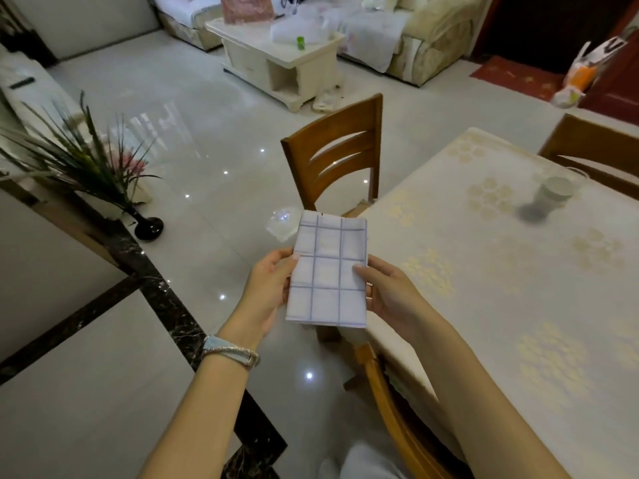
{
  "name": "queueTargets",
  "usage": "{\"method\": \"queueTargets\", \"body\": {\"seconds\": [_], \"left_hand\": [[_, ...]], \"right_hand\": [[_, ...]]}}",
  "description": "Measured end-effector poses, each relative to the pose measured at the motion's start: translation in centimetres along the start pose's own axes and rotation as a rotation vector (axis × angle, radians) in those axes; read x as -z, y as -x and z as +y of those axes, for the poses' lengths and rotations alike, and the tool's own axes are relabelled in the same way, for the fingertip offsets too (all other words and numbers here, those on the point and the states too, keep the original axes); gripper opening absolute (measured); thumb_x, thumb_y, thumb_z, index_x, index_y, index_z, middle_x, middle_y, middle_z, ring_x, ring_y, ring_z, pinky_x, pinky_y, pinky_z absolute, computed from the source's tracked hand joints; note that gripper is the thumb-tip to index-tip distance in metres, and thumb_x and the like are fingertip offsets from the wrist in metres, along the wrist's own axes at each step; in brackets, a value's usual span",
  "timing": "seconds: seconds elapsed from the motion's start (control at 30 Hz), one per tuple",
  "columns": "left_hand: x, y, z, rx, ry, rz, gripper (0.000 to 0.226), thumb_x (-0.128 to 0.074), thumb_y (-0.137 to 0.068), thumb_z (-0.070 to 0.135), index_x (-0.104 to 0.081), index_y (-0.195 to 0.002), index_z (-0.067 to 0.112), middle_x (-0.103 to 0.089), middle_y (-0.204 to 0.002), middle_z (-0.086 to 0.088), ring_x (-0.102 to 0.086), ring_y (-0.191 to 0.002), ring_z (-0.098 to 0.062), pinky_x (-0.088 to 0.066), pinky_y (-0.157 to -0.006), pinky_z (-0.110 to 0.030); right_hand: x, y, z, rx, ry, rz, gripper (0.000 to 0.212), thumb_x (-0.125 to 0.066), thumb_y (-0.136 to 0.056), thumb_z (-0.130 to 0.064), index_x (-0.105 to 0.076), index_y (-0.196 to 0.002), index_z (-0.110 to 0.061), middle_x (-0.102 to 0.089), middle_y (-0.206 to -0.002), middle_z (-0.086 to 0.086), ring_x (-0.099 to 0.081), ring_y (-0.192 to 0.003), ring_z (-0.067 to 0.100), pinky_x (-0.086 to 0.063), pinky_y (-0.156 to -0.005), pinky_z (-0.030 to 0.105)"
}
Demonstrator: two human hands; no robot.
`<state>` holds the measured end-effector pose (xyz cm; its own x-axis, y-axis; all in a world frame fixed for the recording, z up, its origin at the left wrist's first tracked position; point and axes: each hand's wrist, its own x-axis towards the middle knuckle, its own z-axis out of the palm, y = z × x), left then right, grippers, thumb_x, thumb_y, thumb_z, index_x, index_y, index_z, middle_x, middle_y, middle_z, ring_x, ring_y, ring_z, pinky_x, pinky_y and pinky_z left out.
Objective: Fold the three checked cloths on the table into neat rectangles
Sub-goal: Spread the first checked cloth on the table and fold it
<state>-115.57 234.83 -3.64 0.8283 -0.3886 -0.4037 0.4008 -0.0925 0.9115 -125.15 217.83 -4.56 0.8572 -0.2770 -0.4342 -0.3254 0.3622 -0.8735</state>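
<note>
Checked cloth (328, 271), folded to a rectangle, held in air left of the desk (518, 288), long axis running away from the person. Left hand (266, 292) and right hand (390, 295) pinch opposite long edges. Desk nearer the right hand; set-down likely rightward.

Worn on the head, facing forward and steeply down, close above the left hand (268, 288) and right hand (390, 299) holding the cloth (328, 271) at mid-frame. Wide-angle, taking in the tabletop (518, 305) down the right side, the floor (207, 150) at left and centre, and a chair (332, 150) and sofa (432, 39) farther off toward the top. Single view only.
</note>
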Motion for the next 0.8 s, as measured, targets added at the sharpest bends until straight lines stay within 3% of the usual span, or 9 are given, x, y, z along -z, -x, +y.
{"method": "queueTargets", "body": {"seconds": [0.13, 0.27, 0.43, 0.6, 0.8], "left_hand": [[3.0, -1.8, 1.5, -0.017, 0.031, 0.039, 0.023, -0.053, -0.1, 0.024, -0.062, -0.119, 0.016, -0.073, -0.099, -0.003, -0.068, -0.082, -0.013, -0.056, -0.074, -0.033], [5.7, -4.6, 3.0, -0.029, 0.066, 0.079, 0.022, -0.053, -0.1, 0.024, -0.063, -0.119, 0.017, -0.072, -0.093, 0.001, -0.068, -0.073, -0.006, -0.052, -0.066, -0.026], [8.9, -9.2, 5.2, -0.037, 0.058, 0.106, 0.018, -0.052, -0.101, 0.023, -0.063, -0.114, 0.02, -0.072, -0.092, 0.002, -0.068, -0.074, -0.007, -0.053, -0.066, -0.026], [11.2, -14.6, 8.0, -0.012, 0.042, 0.147, 0.022, -0.051, -0.101, 0.022, -0.061, -0.119, 0.016, -0.072, -0.099, -0.002, -0.068, -0.081, -0.013, -0.056, -0.071, -0.029], [13.7, -20.9, 10.9, -0.006, 0.014, 0.131, 0.021, -0.051, -0.101, 0.022, -0.062, -0.118, 0.016, -0.072, -0.097, -0.001, -0.067, -0.079, -0.012, -0.055, -0.071, -0.029]], "right_hand": [[-2.7, -3.1, -1.1, 0.004, 0.036, -0.069, 0.027, -0.053, -0.1, -0.024, -0.06, -0.126, -0.024, -0.07, -0.12, 0.0, -0.067, -0.11, 0.022, -0.057, -0.092, 0.042], [-5.0, -7.0, -2.7, 0.013, 0.057, -0.136, 0.024, -0.052, -0.1, -0.027, -0.06, -0.123, -0.026, -0.068, -0.122, 0.001, -0.066, -0.112, 0.024, -0.055, -0.095, 0.045], [-7.9, -13.0, -4.2, -0.011, 0.022, -0.191, 0.026, -0.049, -0.101, -0.026, -0.058, -0.126, -0.023, -0.069, -0.122, 0.0, -0.068, -0.11, 0.022, -0.057, -0.092, 0.041], [-10.8, -19.1, -6.4, -0.038, 0.025, -0.205, 0.015, -0.049, -0.102, -0.025, -0.062, -0.108, -0.03, -0.072, -0.106, -0.004, -0.07, -0.101, 0.019, -0.059, -0.085, 0.035], [-13.0, -25.6, -8.3, -0.068, -0.013, -0.193, 0.018, -0.049, -0.101, -0.024, -0.061, -0.115, -0.026, -0.069, -0.123, 0.003, -0.066, -0.113, 0.025, -0.053, -0.097, 0.046]]}}
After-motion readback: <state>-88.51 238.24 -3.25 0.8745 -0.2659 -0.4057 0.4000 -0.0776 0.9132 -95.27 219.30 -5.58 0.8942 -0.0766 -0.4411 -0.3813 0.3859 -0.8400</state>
